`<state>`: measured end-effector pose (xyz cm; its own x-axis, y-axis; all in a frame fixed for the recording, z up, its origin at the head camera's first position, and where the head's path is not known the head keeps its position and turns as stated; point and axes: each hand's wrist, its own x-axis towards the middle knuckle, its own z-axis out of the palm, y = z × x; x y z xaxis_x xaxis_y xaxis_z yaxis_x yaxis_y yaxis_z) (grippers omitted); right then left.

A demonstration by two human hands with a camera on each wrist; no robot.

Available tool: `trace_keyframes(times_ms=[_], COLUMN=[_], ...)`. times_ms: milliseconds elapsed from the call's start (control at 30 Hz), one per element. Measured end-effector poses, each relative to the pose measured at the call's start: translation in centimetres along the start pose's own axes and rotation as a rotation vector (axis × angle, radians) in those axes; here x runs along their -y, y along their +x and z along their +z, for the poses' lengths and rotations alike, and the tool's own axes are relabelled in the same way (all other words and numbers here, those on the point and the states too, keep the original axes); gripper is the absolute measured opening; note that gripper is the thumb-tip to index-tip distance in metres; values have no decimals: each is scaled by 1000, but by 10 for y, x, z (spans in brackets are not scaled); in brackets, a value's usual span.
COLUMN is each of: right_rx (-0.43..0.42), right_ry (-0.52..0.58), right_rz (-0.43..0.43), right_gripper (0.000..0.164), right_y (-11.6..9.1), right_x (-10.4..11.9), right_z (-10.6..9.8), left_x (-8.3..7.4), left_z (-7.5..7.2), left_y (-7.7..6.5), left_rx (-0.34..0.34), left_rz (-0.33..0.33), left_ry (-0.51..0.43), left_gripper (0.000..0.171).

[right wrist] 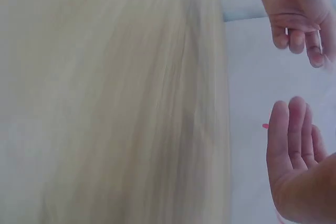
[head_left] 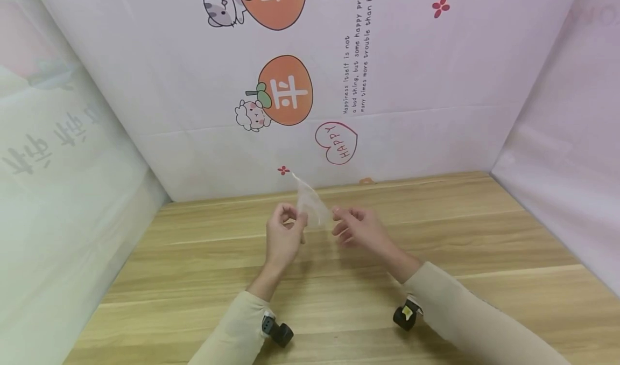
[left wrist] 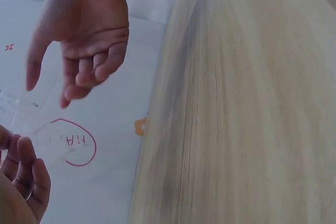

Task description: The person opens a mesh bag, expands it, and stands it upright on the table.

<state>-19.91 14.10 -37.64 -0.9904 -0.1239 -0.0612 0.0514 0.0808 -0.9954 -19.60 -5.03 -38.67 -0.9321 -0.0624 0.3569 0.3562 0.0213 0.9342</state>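
Observation:
A thin, see-through plastic piece, perhaps a bag or sheet, stands up above the table with a pointed upper corner. My left hand pinches its lower left edge between thumb and finger. To the right of the plastic is my right hand, its thumb and fingers spread and holding nothing. In the left wrist view, the right hand appears apart from the left hand, and the plastic is barely visible. The right wrist view shows the right hand with extended fingers, facing the left hand.
Beneath both hands lies a wood-grain tabletop. A white printed sheet rises behind the table's far edge, with pale sheets at the sides. Each sleeve carries a small black camera.

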Motion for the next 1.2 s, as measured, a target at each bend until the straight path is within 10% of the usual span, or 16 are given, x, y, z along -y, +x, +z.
trace_keyframes(times_ms=[267, 500, 900, 1200], right_rx=[110, 120, 49, 54], right_ry=[355, 573, 721, 681], right_rz=[222, 212, 197, 168], right_gripper=[70, 71, 24, 18], right_y=[11, 24, 28, 30], right_x=[-2, -7, -4, -5], right_z=[4, 3, 0, -8], left_x=[-1, 0, 0, 4], left_z=[9, 17, 20, 14], left_y=[-5, -10, -13, -15], left_rx=[-55, -52, 6, 104], left_rz=[50, 33, 3, -37], left_ry=[-152, -219, -256, -221], left_gripper=[17, 18, 15, 23])
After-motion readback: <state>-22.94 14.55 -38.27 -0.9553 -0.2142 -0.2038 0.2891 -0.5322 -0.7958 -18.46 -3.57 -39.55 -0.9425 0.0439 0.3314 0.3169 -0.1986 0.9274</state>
